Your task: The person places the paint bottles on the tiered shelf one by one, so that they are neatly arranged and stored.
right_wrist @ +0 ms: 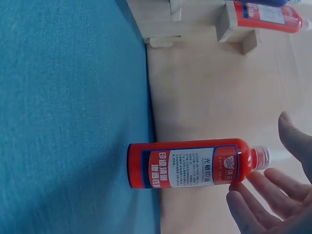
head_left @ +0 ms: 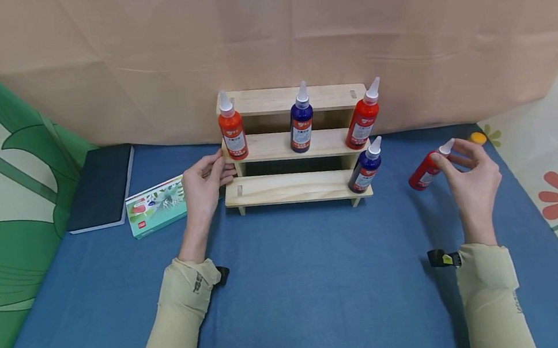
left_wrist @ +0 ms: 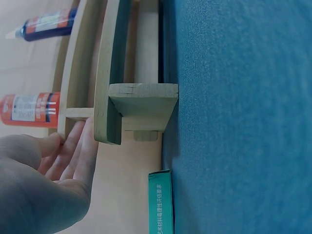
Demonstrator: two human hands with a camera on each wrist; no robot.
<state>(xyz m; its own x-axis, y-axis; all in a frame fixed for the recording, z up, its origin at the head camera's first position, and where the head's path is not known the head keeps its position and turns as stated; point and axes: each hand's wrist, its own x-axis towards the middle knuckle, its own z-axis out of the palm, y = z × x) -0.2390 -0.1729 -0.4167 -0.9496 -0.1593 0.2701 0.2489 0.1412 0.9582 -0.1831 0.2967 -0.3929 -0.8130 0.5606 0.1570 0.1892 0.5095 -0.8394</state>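
Observation:
A three-tiered wooden rack (head_left: 291,187) stands at the back of the blue table. My left hand (head_left: 202,183) pinches the left end of its middle board, thumb above and fingers beneath. At the right, my right hand (head_left: 474,173) is around the nozzle of a red ink bottle (right_wrist: 190,165); the thumb looks apart from it and the fingertips meet the bottle's shoulder. On the middle tier are an orange-red bottle (head_left: 234,133), a dark blue bottle (head_left: 301,125) and a red bottle (head_left: 361,123). Another blue bottle (head_left: 364,172) stands on the lowest tier's right end.
Left of the rack lie a green-and-white box (head_left: 157,206) and a dark notebook (head_left: 99,187). A small yellow round thing (head_left: 477,138) shows behind my right hand. A beige cloth (head_left: 262,37) hangs along the back.

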